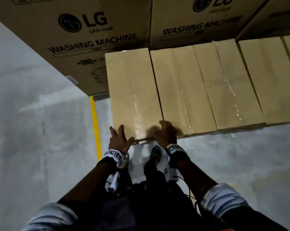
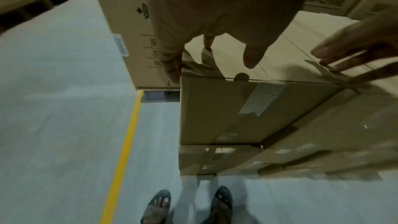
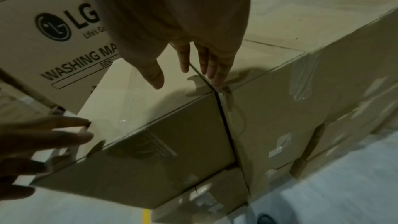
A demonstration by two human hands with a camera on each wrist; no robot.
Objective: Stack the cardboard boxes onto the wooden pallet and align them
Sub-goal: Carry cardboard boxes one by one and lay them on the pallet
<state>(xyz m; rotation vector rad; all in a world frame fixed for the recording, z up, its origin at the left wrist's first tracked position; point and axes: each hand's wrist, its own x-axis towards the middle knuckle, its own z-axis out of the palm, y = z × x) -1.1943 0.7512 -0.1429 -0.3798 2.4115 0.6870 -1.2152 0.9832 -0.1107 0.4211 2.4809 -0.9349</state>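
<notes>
Both hands (image 1: pixel 119 139) (image 1: pixel 165 133) spread over leftmost cardboard box's (image 1: pixel 134 90) near top edge.

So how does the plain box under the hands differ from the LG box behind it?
The plain box has an unprinted tan top sealed with clear tape; the LG box carries a logo and "WASHING MACHINE" lettering. The LG box rises well above the plain box's top. The left hand and right hand are at the plain box's near edge; neither touches the LG box. Both are brown cardboard.
</notes>
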